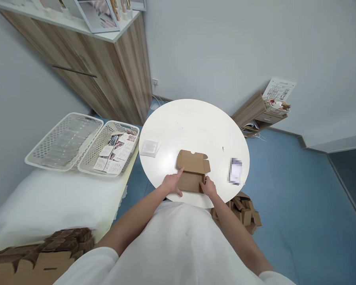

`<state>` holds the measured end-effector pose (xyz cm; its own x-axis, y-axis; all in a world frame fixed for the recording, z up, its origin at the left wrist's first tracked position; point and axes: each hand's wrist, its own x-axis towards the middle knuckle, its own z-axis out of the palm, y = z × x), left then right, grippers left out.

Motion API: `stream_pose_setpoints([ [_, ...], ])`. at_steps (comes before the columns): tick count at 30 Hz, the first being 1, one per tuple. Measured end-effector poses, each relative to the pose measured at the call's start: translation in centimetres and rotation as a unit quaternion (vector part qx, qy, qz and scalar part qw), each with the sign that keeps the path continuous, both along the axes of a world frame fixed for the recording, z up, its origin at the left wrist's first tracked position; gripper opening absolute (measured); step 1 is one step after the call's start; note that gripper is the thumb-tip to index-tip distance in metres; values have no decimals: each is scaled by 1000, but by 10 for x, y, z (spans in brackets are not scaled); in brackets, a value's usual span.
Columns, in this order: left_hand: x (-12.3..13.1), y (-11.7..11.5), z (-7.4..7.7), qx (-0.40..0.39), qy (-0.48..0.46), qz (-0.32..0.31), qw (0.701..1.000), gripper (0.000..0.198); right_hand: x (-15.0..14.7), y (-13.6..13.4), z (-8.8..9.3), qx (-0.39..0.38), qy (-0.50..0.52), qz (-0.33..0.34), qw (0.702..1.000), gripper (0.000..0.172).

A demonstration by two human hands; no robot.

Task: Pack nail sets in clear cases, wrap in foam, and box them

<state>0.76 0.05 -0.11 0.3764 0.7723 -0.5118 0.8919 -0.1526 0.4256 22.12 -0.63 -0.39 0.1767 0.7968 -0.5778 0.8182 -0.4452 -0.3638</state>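
Observation:
A small brown cardboard box (192,169) with its lid flap open lies near the front edge of the round white table (195,126). My left hand (172,184) rests against the box's left side, its index finger stretched along the edge and the other fingers curled. At the box's right front corner, my right hand (208,187) pinches a side flap. A small clear plastic packet (149,147) lies on the table to the left of the box. A blurred white card (235,171) lies to the right.
Two white mesh baskets (65,140) stand on a white-covered surface at left; one (112,147) holds several printed cards. Flat brown cardboard blanks (41,253) are stacked at lower left. Folded boxes (245,213) lie on the blue floor at right. A wooden cabinet (106,75) stands behind.

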Motion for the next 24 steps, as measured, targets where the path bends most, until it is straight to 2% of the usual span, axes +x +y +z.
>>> stream_pose_setpoints([
  [5,3,-13,-1,-7,7,-4,1000,131,-3,-11,-7,-15,-59,7,998,17],
  [10,6,-17,-2,-9,6,-9,1000,131,-6,-32,-4,-12,-91,-3,996,22],
  [13,5,-20,-1,-21,-11,-12,1000,131,-12,-48,-2,-4,-92,-5,996,30],
  [17,6,-21,-2,-28,-32,-12,999,132,-17,-62,-4,24,-71,-21,997,55],
  [20,7,-22,-4,-27,-56,4,998,131,-15,-66,-7,49,-29,-37,998,69],
  [24,9,-19,-7,-30,-90,31,995,129,-8,-61,-9,55,8,-27,998,77],
])
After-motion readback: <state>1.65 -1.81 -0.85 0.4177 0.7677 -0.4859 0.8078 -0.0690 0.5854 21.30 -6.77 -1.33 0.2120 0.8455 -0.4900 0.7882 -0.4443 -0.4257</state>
